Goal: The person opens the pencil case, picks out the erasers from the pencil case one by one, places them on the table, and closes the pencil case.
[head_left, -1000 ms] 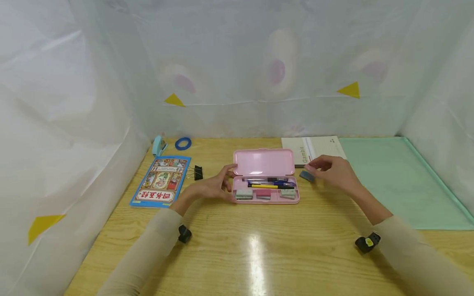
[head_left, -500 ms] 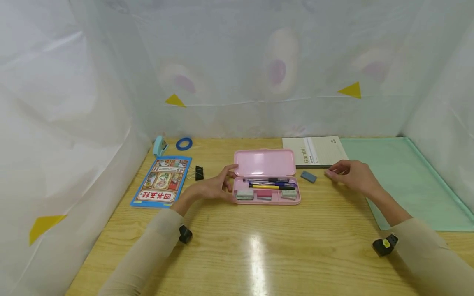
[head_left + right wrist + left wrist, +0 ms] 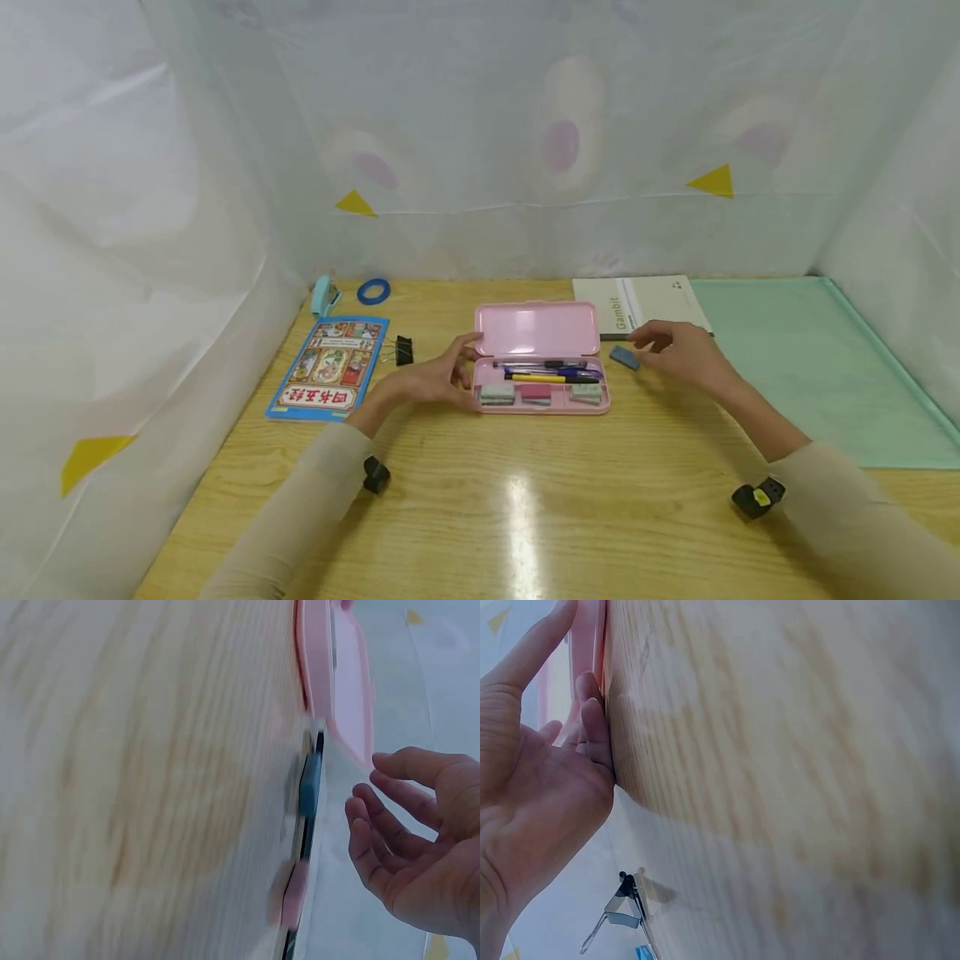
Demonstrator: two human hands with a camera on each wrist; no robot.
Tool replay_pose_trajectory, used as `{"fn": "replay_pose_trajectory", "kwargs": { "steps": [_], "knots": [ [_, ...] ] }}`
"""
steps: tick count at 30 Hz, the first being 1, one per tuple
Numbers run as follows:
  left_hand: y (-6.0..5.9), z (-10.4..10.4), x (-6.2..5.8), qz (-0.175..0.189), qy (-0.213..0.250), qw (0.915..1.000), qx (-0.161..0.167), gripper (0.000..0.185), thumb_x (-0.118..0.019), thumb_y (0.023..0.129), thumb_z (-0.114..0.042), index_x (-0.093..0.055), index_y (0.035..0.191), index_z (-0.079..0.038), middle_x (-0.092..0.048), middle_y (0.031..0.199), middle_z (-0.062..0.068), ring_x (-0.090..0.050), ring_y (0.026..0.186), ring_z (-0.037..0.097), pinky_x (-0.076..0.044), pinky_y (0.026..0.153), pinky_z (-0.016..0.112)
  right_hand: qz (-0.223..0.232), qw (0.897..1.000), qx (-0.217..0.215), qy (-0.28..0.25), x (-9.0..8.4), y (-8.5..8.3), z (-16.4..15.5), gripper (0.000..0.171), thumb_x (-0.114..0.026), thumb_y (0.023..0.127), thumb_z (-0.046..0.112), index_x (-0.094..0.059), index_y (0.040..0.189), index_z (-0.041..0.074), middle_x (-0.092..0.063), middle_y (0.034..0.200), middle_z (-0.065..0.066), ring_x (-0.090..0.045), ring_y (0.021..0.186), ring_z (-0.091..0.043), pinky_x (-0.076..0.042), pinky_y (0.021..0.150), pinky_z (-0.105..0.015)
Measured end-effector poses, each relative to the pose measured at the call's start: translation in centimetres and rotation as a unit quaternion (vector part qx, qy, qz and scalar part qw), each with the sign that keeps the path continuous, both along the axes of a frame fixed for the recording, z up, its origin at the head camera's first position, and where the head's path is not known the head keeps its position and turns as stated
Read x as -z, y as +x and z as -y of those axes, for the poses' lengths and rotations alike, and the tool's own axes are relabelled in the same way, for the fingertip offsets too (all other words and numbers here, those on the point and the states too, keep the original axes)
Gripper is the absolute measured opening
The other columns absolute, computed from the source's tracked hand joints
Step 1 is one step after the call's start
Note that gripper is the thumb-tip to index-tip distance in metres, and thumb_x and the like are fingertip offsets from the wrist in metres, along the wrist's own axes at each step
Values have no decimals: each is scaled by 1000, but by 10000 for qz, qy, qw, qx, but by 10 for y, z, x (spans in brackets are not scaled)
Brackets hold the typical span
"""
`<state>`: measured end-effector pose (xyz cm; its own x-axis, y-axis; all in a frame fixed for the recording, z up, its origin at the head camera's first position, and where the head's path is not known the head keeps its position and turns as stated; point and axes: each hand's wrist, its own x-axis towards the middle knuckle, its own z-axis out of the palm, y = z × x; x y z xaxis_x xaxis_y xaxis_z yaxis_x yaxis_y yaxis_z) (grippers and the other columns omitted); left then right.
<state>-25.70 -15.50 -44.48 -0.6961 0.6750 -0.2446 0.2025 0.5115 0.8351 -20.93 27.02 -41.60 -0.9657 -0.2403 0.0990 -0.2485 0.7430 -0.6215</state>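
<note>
The pink pencil case [image 3: 540, 411] lies on the table in front of me with its lid [image 3: 536, 329] folded back. Several pens [image 3: 551, 378] lie in its long rear compartment; in the front row sit a grey-green block [image 3: 497, 394] on the left, a pinkish-red block [image 3: 536, 393] mid-way and another pale green block [image 3: 586, 392] on the right.

My left hand [image 3: 435, 379] rests against the case's left end, fingers spread, thumb at the near corner and index finger by the lid.

Just right of the case lies a small blue block [image 3: 624, 358]. My right hand [image 3: 690, 357] is beside it, fingers loosely bent and parted, with nothing in its hold (the right wrist view shows a gap there, and a pink block [image 3: 295, 894] on the table too).

Behind that hand is the "Gambit" notebook [image 3: 641, 304], with a green mat [image 3: 832, 367] to its right. On my left are a black binder clip [image 3: 404, 351], a blue-edged book [image 3: 330, 367], a light-blue stapler [image 3: 325, 296] and a blue ring [image 3: 373, 291].
</note>
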Motion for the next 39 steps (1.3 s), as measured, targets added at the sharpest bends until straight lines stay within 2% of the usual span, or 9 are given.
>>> {"fn": "replay_pose_trajectory", "kwargs": {
  "steps": [4,8,12,16,20,26,33,39],
  "knots": [
    [0,0,1,-12,-19,10000,-26,113,-85,88,-24,-2,165,-31,-35,153,9,-50,106,22,-44,92,34,86,9985,-542,-83,2,0,21,24,-75,96,11,-74,119,7,-73,109,-10,-67,94,-25,-52,78,-39],
    [1,0,0,16,-6,10000,-24,113,-85,89,-24,-2,165,-31,-35,153,9,-50,105,22,-44,92,35,132,9952,-956,-161,5,1,38,26,-78,92,7,-75,118,7,-74,106,-8,-65,91,-20,-54,76,-32],
    [1,0,-1,40,21,10000,-12,114,-85,88,-22,-2,165,-31,-35,153,10,-49,105,23,-43,92,36,221,9919,-1209,-319,9,4,49,29,-80,89,3,-75,118,5,-73,105,-8,-64,90,-18,-53,73,-29],
    [1,-1,-2,34,18,10000,-11,114,-86,88,-22,-2,165,-30,-35,153,10,-49,105,23,-43,92,37,266,9896,-1376,-319,10,10,57,30,-76,89,-5,-75,116,6,-73,106,-6,-64,94,-19,-54,78,-34],
    [1,0,-2,12,-17,10000,-27,114,-86,88,-22,-2,165,-31,-35,153,9,-49,105,23,-43,92,37,217,9889,-1450,-247,11,13,60,32,-73,87,-10,-76,114,7,-71,106,-4,-62,94,-19,-53,79,-34],
    [0,0,-1,21,-20,10000,-15,114,-85,88,-22,-2,165,-31,-35,154,9,-49,105,23,-43,92,37,148,9859,-1641,-277,13,14,61,30,-79,86,-6,-76,112,8,-72,106,-3,-58,82,-15,-51,69,-28],
    [-1,1,-1,-2,17,10000,24,113,-85,89,-21,-2,165,-29,-35,154,11,-50,104,23,-44,92,36,179,9877,-1514,-350,14,16,59,25,-80,85,-6,-76,105,9,-71,101,-3,-62,86,-16,-53,70,-28],
    [-1,1,0,-18,51,10000,20,113,-85,88,-21,-2,165,-28,-35,152,12,-49,105,23,-44,92,36,95,9910,-1301,-299,14,16,56,25,-81,85,-1,-78,104,15,-72,99,3,-61,84,-14,-52,72,-28]
  ]
}}
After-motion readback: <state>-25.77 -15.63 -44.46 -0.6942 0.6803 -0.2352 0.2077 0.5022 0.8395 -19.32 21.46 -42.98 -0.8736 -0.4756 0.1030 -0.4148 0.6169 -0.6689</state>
